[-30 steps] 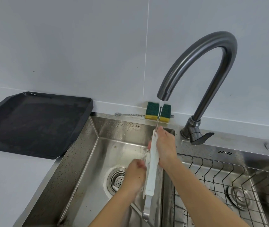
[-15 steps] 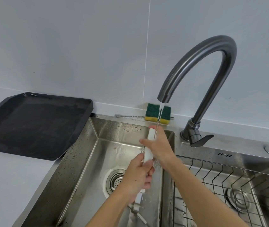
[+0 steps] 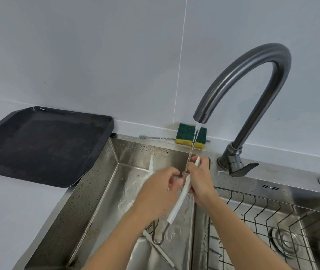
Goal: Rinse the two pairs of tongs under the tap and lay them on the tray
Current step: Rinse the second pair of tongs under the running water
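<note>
- right hand (image 3: 200,182) has its fingers (image 3: 191,189) wrapped around the upper half of the white tongs (image 3: 180,199), holding them tip-up right under the water stream (image 3: 191,151) from the tap (image 3: 252,78)
- left hand (image 3: 159,190) is curled in against the same tongs, fingers (image 3: 172,176) half closed and rubbing near where the water hits. Looks like it's pinching the other arm of the tongs, since a white tip (image 3: 151,165) pokes out behind it, but it's blurry so I can't swear to it
- metal loop end of the tongs hangs down over the sink (image 3: 104,191) floor
- second pair of tongs (image 3: 159,252) is lying in the bottom of the sink, not rinsed yet I'd guess
- black tray (image 3: 44,145) sits on the table to the left, nothing on it
- what could go wrong: wet plastic plus a scrubbing motion, so the tongs could slip and clatter down onto the other pair. Also water running off the tilted arm could spray out of the sink, and dripping all over the table on the way to the tray seems likely
</note>
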